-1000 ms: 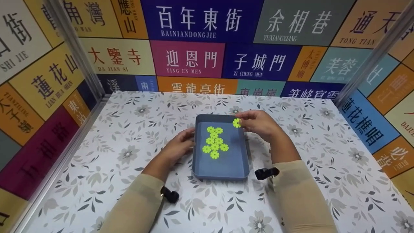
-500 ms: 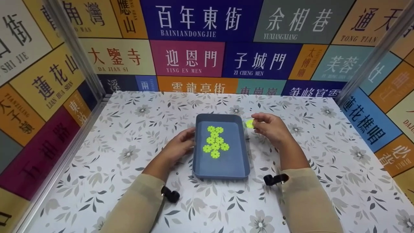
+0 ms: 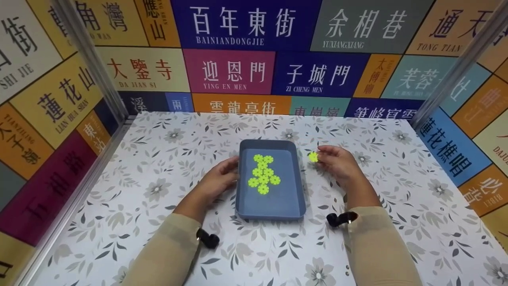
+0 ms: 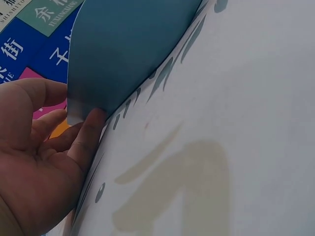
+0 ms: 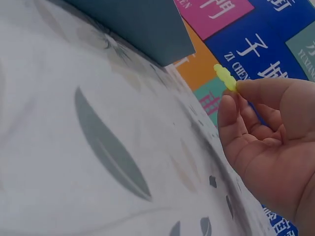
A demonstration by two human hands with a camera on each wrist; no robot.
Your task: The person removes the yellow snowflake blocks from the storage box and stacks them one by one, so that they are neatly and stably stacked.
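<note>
My right hand [image 3: 339, 163] pinches a yellow-green notched plastic building disc [image 3: 313, 156] between thumb and fingertips, off the right side of a blue-grey tray [image 3: 272, 208]. The right wrist view shows that disc [image 5: 225, 77] nearly edge-on, held up by its lower end. Inside the tray lies a flat, joined-up figure of several like discs [image 3: 263, 172], left of the middle. My left hand [image 3: 217, 180] rests beside the tray's left wall, its fingers loosely bent. In the left wrist view, fingertips [image 4: 96, 115] touch the tray's outer wall [image 4: 128, 44].
The tray stands on a table [image 3: 158, 230] with a white leaf-and-flower cover. Panels with street signs [image 3: 246, 24] rise behind and at both sides, with metal posts [image 3: 87, 51] at the corners. Black wrist cameras [image 3: 208, 239] sit on both sleeves.
My right hand has moved from the tray's upper right corner out to the right, then slightly down, still pinching the disc. The left hand and the joined discs have stayed put.
</note>
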